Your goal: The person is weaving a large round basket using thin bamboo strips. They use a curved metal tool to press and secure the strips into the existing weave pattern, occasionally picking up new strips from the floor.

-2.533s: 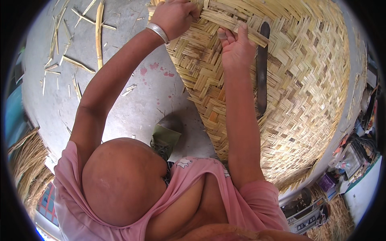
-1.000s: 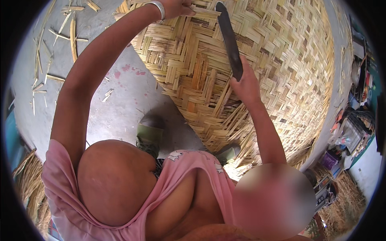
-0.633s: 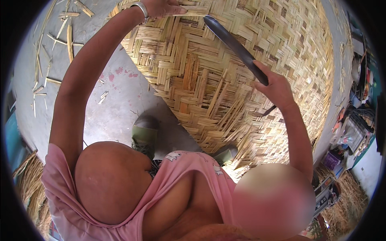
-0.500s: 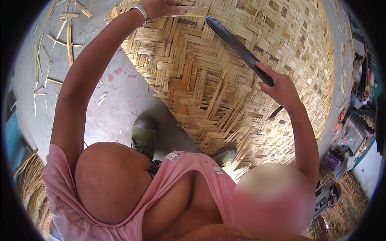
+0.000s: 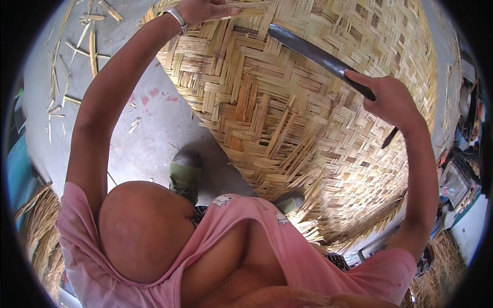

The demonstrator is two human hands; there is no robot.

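Rightward, the right hand [image 5: 387,100] clamps a long dark metal blade [image 5: 318,56]; upper left, the left hand [image 5: 200,10] pinches a flat straw-coloured strip [image 5: 252,10].

Seen from above, a person's bare left arm [image 5: 92,118] rises on the left, bends at the elbow and slants up and inward; the left hand [image 5: 203,9] is partly cut off by the upper edge, its visible fingers pointing right. The right arm [image 5: 422,179] bends outward, forearm upright; the right hand [image 5: 390,100] turns inward, curled in a grip, one finger stretched forward.
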